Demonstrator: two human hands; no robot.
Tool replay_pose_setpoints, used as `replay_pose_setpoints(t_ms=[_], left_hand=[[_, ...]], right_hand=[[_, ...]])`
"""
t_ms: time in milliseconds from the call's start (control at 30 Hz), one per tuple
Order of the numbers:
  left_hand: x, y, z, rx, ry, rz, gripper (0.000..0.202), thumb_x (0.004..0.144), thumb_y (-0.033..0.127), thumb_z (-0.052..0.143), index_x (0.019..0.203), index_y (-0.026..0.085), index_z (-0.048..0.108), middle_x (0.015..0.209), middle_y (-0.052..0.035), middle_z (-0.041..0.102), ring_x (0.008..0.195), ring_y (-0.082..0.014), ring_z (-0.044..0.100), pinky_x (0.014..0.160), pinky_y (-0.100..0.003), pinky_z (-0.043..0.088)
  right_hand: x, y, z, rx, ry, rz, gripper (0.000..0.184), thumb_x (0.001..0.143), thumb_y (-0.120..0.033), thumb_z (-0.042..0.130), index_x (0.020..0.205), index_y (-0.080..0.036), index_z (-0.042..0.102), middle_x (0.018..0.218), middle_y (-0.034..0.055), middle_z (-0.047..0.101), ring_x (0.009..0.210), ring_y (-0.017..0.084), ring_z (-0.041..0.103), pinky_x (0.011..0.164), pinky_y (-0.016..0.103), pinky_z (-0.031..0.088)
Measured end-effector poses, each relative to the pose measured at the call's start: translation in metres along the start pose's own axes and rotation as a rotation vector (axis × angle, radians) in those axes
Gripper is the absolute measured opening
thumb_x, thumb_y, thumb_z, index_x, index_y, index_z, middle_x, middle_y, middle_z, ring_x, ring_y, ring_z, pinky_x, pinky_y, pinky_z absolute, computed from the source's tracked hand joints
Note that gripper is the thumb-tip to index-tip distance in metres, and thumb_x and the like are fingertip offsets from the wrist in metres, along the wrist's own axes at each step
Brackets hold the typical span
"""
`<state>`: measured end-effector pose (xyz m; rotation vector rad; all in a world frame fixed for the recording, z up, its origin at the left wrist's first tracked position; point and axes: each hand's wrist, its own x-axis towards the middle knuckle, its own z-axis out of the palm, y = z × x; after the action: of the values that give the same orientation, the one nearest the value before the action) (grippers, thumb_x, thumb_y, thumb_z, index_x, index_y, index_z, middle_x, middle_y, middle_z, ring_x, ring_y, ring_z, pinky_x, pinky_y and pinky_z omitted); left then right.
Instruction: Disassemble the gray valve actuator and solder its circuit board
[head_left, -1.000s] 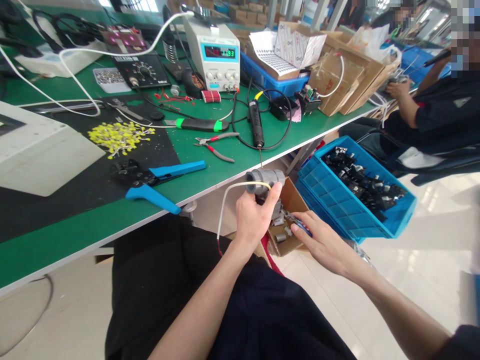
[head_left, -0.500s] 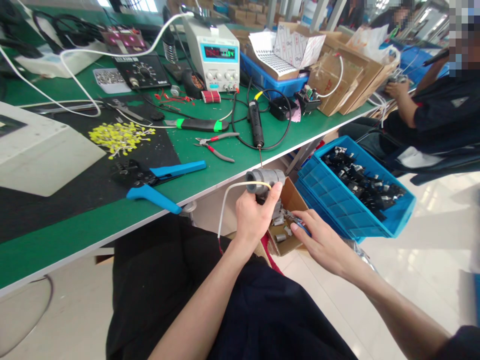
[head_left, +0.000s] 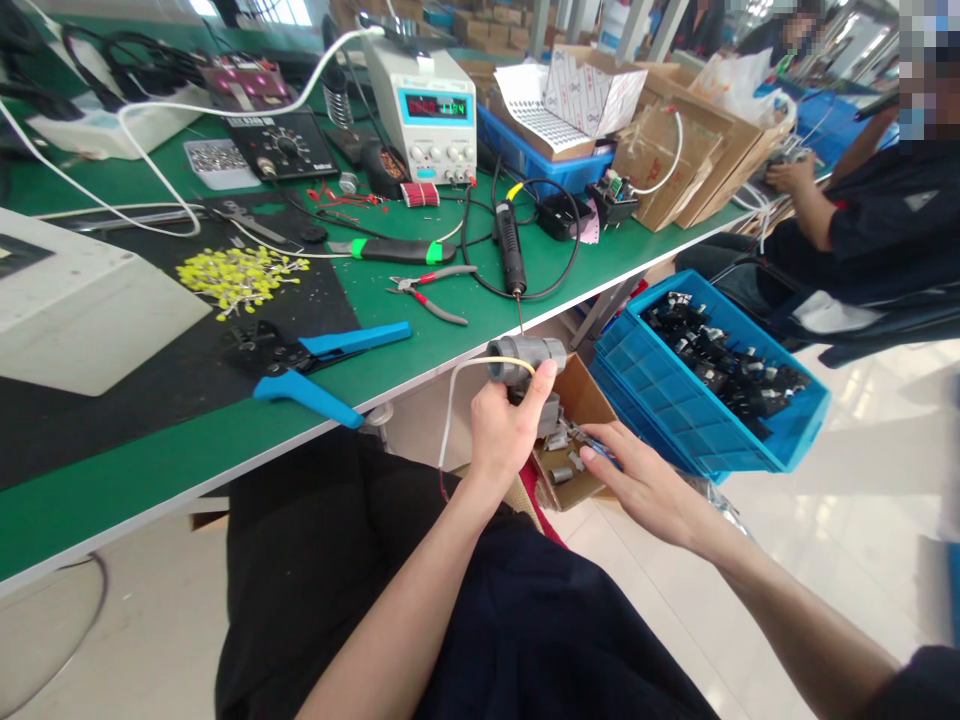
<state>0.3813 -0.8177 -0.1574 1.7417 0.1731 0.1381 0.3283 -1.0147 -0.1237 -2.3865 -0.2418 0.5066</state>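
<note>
clerk: first item, and its place?

checker: gray pipe fitting [head_left: 529, 355], one, centre of frame, in front of the bench edge. underside covered by the left hand [head_left: 504, 432], whose fingers close round it. a pale cable [head_left: 448, 420] loops from it to the lower left; its reddish end is partly lost behind the forearm.

clerk: right hand?

checker: right hand [head_left: 645, 480], right of centre, fingers holding a blue-handled tool [head_left: 601, 448]. handles mostly covered; metal tip hard to make out against the cardboard box [head_left: 590, 392] of gray pieces behind. whether it touches anything, cannot tell.

clerk: remainder?

checker: electric screwdriver [head_left: 510, 250], upper centre; whether its bit meets the fitting, unclear. power supply [head_left: 424, 120], upper centre, red digits blurred. blue-handled crimper [head_left: 307, 398], left of centre, dark head faint on black mat [head_left: 150, 410]. white housing [head_left: 90, 320], cut off at left edge. co-worker [head_left: 862, 220], cut off at right; object in hand too small to tell.
</note>
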Motion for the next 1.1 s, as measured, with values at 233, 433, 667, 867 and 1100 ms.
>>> replay_pose_setpoints(t_ms=[233,433,667,867,1100], left_hand=[[-0.001,0.002,-0.001,0.085,0.022,0.056,0.048,0.095,0.065,0.06,0.099,0.021,0.078,0.1,-0.007,0.082,0.101,-0.0267,0.075,0.088,-0.032,0.052],[-0.002,0.002,-0.001,0.125,0.035,0.063,0.048,0.095,0.066,0.06,0.098,0.021,0.078,0.098,-0.0067,0.081,0.1,-0.0269,0.075,0.086,-0.032,0.052],[-0.004,0.001,-0.002,0.158,0.023,0.087,0.048,0.095,0.066,0.059,0.106,0.023,0.077,0.107,-0.0072,0.081,0.109,-0.029,0.073,0.092,-0.035,0.051],[-0.003,0.002,-0.001,0.201,0.034,0.119,0.047,0.095,0.066,0.059,0.11,0.024,0.077,0.112,-0.0086,0.081,0.114,-0.0309,0.072,0.095,-0.037,0.051],[-0.002,0.001,0.004,0.318,0.098,0.117,0.056,0.095,0.069,0.055,0.11,0.02,0.078,0.111,-0.015,0.08,0.115,-0.0371,0.072,0.095,-0.042,0.05]], right_hand=[[0.001,-0.001,0.004,-0.03,0.025,0.008,0.038,0.113,-0.048,0.04,0.138,-0.025,0.055,0.126,0.0088,0.058,0.119,0.025,0.059,0.107,0.043,0.044],[0.0,-0.005,0.005,-0.079,0.071,-0.015,0.037,0.113,-0.047,0.04,0.137,-0.023,0.055,0.124,0.0088,0.057,0.118,0.024,0.058,0.108,0.041,0.043],[0.0,-0.004,0.004,-0.075,0.067,0.007,0.036,0.113,-0.046,0.042,0.135,-0.023,0.057,0.122,0.0077,0.058,0.114,0.023,0.059,0.103,0.041,0.044],[0.005,0.001,0.011,-0.207,0.148,-0.024,0.034,0.112,-0.044,0.043,0.129,-0.019,0.061,0.117,0.0096,0.064,0.107,0.024,0.064,0.095,0.039,0.048],[0.018,0.012,0.023,-0.353,0.21,-0.02,0.017,0.103,-0.031,0.055,0.106,-0.016,0.064,0.099,0.0091,0.066,0.094,0.027,0.066,0.083,0.037,0.047]])
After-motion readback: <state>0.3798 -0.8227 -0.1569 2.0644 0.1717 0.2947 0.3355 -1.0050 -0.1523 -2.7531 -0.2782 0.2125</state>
